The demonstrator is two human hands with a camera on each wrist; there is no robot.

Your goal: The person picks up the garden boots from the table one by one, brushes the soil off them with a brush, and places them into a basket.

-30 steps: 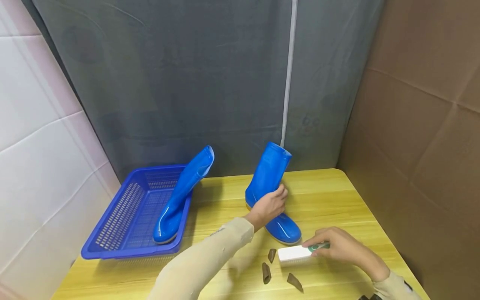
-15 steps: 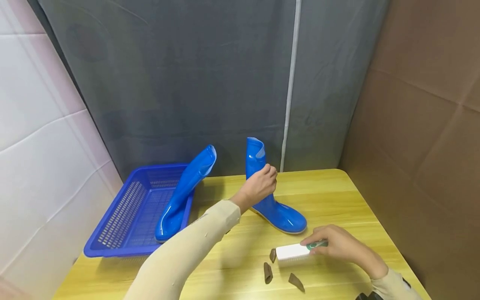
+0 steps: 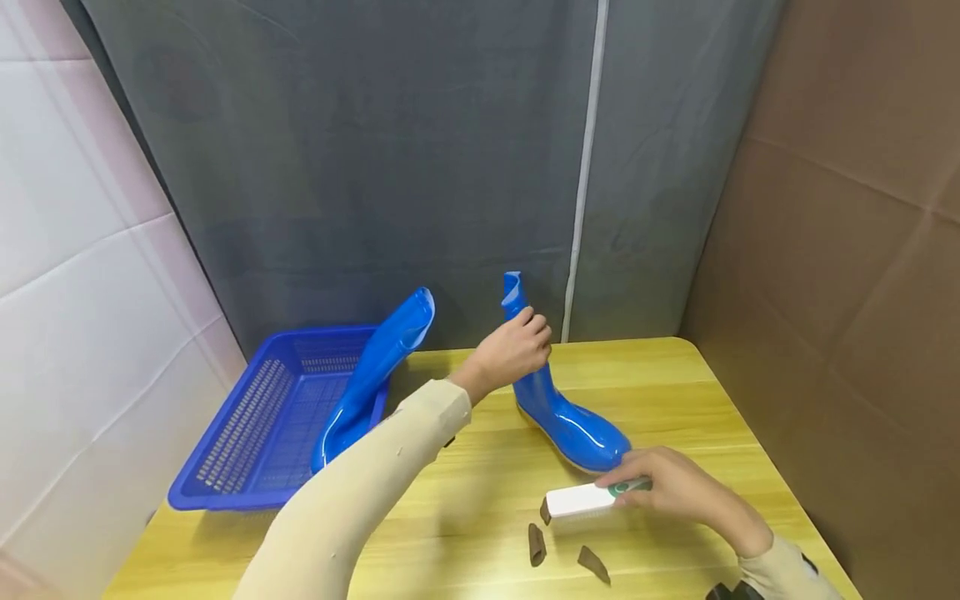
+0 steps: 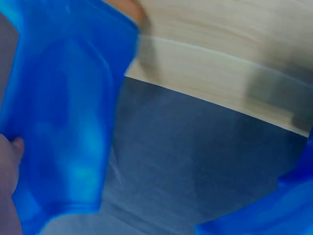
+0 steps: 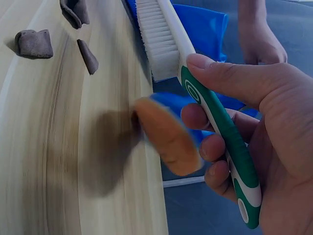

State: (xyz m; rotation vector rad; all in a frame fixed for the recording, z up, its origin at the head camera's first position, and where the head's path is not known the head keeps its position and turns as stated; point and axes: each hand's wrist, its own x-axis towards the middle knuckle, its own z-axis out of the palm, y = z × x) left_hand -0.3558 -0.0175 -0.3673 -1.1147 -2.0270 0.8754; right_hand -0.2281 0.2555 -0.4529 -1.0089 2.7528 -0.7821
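Observation:
A shiny blue rubber boot (image 3: 558,408) stands on the yellow wooden table (image 3: 675,392), toe toward the near right. My left hand (image 3: 513,348) grips the upper shaft of this boot (image 4: 63,127), which fills the left wrist view. My right hand (image 3: 667,487) holds a white scrub brush (image 3: 581,502) by its green and white handle (image 5: 220,132), bristles down on the table beside the boot's toe. In the right wrist view my fingers curl round the handle and the bristles (image 5: 156,39) show.
A second blue boot (image 3: 367,383) leans out of a blue slotted basket (image 3: 247,433) at the left. Three brown scraps (image 3: 535,544) lie on the table near the brush. A grey curtain hangs behind and a cardboard wall stands at the right.
My left hand slid up from the boot's ankle to its upper shaft and turned the boot, so its toe swung toward the right. The brush hand barely moved.

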